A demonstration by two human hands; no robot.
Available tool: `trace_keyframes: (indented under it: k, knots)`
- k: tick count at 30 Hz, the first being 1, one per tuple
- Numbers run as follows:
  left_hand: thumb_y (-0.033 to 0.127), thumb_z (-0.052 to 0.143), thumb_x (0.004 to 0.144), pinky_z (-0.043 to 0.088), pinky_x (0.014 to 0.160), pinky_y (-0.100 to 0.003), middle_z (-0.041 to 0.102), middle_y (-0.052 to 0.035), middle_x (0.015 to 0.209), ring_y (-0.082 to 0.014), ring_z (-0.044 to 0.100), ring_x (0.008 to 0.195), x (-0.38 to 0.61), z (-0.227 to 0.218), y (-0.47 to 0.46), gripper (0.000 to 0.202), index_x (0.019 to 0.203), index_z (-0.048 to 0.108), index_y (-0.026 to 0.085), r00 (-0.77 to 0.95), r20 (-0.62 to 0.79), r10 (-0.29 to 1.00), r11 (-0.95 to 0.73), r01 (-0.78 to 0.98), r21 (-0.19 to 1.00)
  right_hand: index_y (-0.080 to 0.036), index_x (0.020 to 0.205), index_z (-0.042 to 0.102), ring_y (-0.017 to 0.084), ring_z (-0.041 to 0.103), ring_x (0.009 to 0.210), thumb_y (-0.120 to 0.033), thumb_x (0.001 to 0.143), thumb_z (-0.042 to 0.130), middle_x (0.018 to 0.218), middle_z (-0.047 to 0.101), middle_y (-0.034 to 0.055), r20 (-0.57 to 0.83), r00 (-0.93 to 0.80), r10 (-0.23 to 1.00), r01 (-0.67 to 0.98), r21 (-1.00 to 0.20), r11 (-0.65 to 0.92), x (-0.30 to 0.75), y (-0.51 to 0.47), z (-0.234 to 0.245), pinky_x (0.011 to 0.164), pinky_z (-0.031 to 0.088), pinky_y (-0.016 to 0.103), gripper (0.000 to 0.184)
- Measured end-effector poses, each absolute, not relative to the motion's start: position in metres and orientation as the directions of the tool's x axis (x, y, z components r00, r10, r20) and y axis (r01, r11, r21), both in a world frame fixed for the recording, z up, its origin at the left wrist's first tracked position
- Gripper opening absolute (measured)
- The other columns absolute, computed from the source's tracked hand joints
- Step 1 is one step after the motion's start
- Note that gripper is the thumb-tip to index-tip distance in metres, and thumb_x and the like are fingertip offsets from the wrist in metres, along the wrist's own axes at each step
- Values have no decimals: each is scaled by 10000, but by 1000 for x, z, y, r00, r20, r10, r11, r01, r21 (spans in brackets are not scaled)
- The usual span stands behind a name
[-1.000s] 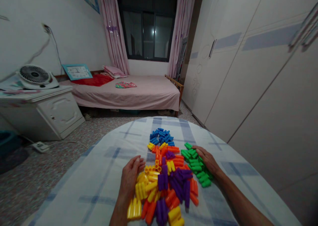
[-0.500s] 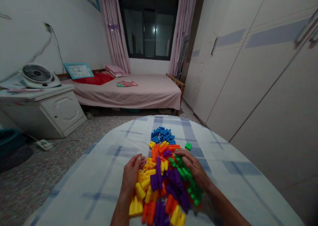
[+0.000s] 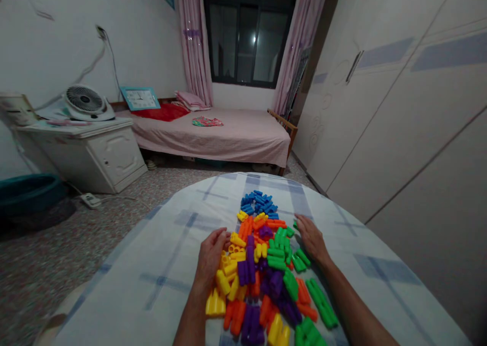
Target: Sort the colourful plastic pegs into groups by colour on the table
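My left hand [image 3: 212, 257] rests at the left edge of a pile of plastic building blocks, fingers loosely bent and apart, against the yellow blocks [image 3: 230, 267]. On the other side, my right hand [image 3: 312, 239] lies with fingers stretched out, its fingertips at a small green block [image 3: 296, 225] that they partly cover. Green blocks [image 3: 280, 249] spread between this hand and the middle of the pile. Purple blocks [image 3: 251, 260] and orange blocks [image 3: 246, 227] fill the centre. Blue blocks [image 3: 259, 203] form a heap at the far end.
The round table has a white and blue checked cloth [image 3: 167, 280]. Beyond it stand a bed [image 3: 243, 138] with a pink sheet, a white cabinet [image 3: 114, 158] carrying a fan [image 3: 85, 101], and a tall wardrobe [image 3: 399, 133] on the right. A dark teal tub [image 3: 32, 188] sits on the floor.
My right hand has moved off the green blocks, outward to the small green one at the far right. The green blocks now lie more spread out. The view has shifted left.
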State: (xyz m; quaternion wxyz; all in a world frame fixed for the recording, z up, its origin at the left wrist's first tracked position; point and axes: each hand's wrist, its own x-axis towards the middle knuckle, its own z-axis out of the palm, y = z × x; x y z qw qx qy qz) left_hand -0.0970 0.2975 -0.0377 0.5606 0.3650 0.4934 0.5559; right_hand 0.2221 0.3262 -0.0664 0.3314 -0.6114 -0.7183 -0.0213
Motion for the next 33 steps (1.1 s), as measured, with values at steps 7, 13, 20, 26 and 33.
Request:
trace_keyframes:
  k: [7, 13, 20, 26, 33]
  knots:
    - [426, 645, 707, 511, 767, -308, 684, -100, 938, -174, 652, 790, -97, -41, 298, 434, 1010, 619, 116, -110, -152, 982, 118, -264, 957, -242, 1090, 624, 232, 531, 1111, -414, 908, 266, 1139, 629, 69, 377, -27, 926, 816, -526, 238, 207, 316, -65, 1000, 378, 456, 438]
    - [400, 627, 728, 507, 773, -309, 683, -101, 946, -173, 650, 791, -97, -40, 298, 400, 1006, 617, 113, -102, -135, 986, 107, -238, 965, -216, 1067, 644, 235, 552, 1063, -494, 885, 319, 1124, 635, 81, 231, 69, 970, 649, -749, 133, 186, 303, -38, 973, 392, 418, 464]
    - [419, 641, 713, 505, 775, -310, 676, -109, 967, -176, 650, 804, -97, -39, 297, 438, 1019, 605, 108, -105, -150, 983, 121, -243, 962, -218, 1150, 611, 234, 528, 1127, -562, 838, 448, 1208, 607, 67, 126, 119, 985, 282, -955, 88, 160, 293, -22, 1003, 375, 401, 492]
    - [414, 640, 714, 505, 765, -297, 677, -102, 965, -168, 648, 801, -96, -36, 296, 428, 1015, 603, 112, -102, -151, 983, 123, -243, 962, -223, 1153, 596, 253, 530, 1140, -597, 807, 496, 1213, 602, 79, 12, 133, 991, 40, -999, 7, 141, 283, -7, 983, 400, 407, 520]
    - [419, 662, 690, 508, 731, -292, 686, -96, 932, -166, 649, 766, -96, -36, 296, 433, 998, 610, 120, -104, -161, 981, 127, -278, 952, -228, 1175, 566, 251, 516, 1167, -538, 861, 451, 1264, 561, 72, 102, -40, 994, 76, -992, 105, 126, 271, 4, 1010, 383, 434, 456]
